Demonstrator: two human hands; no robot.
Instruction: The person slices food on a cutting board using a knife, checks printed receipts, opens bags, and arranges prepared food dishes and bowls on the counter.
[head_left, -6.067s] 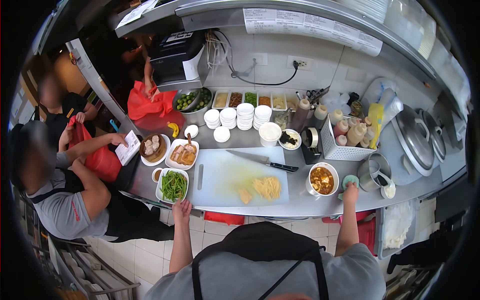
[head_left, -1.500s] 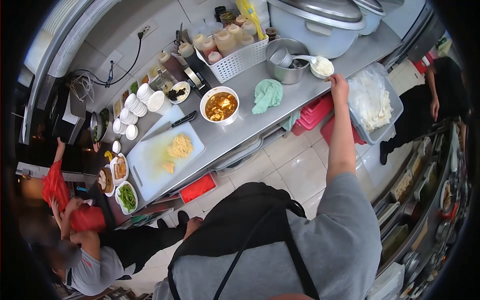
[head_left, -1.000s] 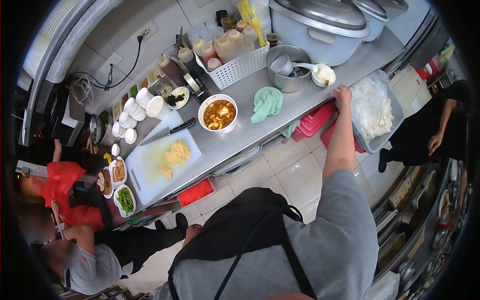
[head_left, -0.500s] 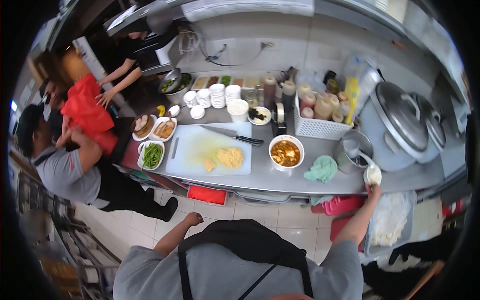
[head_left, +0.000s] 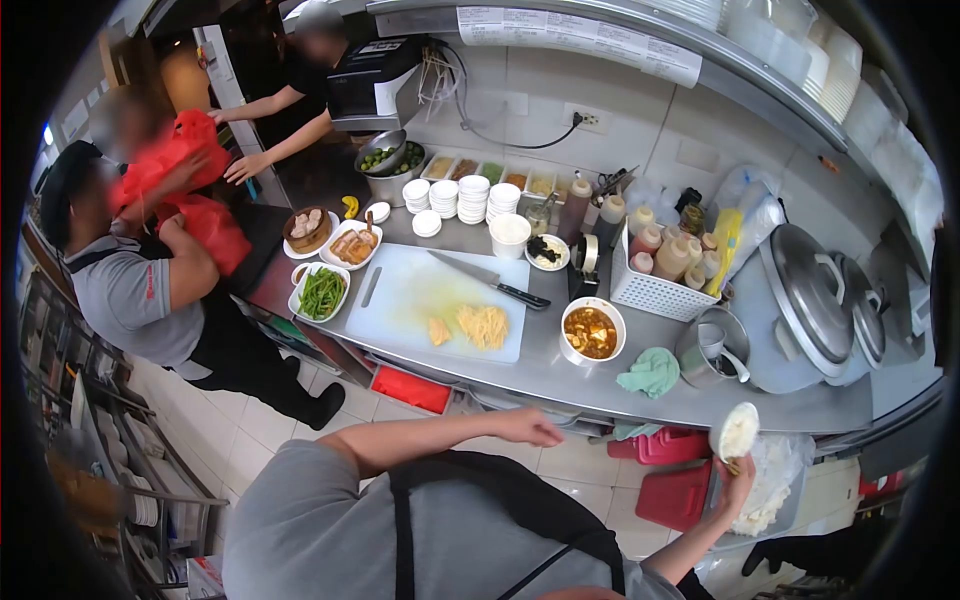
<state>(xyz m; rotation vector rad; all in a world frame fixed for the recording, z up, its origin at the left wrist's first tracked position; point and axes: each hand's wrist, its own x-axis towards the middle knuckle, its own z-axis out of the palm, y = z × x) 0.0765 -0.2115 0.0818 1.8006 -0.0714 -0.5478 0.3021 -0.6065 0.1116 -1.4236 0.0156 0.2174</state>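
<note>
My right hand [head_left: 738, 484] grips a small white bowl [head_left: 719, 438] of white, rice-like food, tilted toward me beyond the counter's front edge. Below it stands a grey tub lined with a clear plastic bag [head_left: 768, 480] of similar white food. My left hand [head_left: 532, 427] hovers in front of the counter, fingers loosely curled, with nothing visible in them. Closest to it on the counter are a white tub of reddish-brown stew [head_left: 591, 331] and a white cutting board [head_left: 400, 300]. On the board lie a knife [head_left: 490, 280] and shredded yellow food [head_left: 483, 326].
A metal pot [head_left: 712, 347] holding a ladle stands beside a green cloth [head_left: 651, 372]. Behind are a white basket of sauce bottles [head_left: 660, 290] and large lidded pots [head_left: 810, 290]. At left, a co-worker [head_left: 140, 270] stands near red bags [head_left: 205, 235]; other people are behind.
My right hand has lifted the bowl off the counter area toward me, over the bagged tub. My left hand has swung right, across my front. The view has shifted.
</note>
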